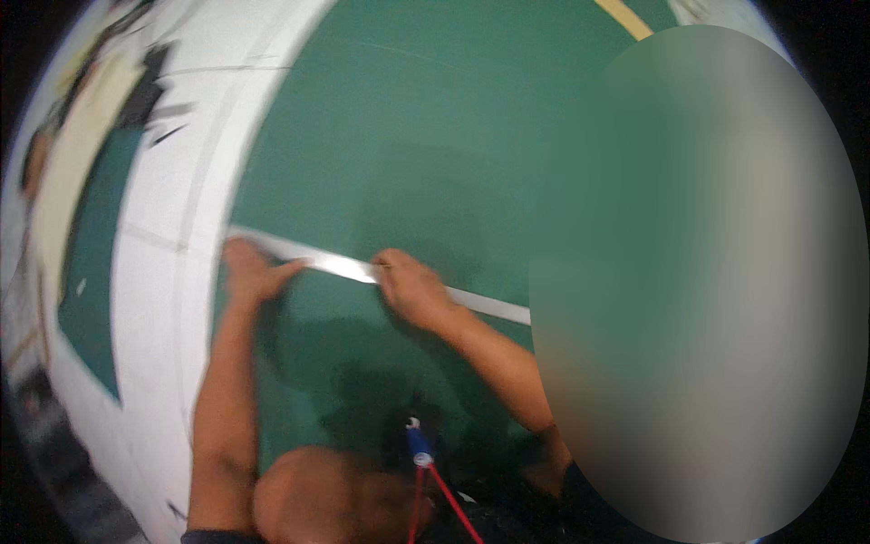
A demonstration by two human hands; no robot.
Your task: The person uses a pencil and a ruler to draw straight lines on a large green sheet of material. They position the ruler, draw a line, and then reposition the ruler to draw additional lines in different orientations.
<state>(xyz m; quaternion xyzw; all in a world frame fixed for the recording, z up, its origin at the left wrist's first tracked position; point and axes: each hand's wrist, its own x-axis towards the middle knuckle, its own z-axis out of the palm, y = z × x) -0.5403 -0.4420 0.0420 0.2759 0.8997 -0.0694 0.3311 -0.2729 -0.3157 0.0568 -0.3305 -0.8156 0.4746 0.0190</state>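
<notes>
Knee [317, 494] and a blue-tipped tool with red cords [421, 453] sit closest, just below both hands. Left hand [254, 272] is flat, fingers spread, pinning one end of a long white strip [340, 266] to the green floor [408, 136]; right hand [412, 288] presses down further along it. Strip looks thin, light and floppy, probably tape, so I'd hold it down flat rather than pinch it.
</notes>
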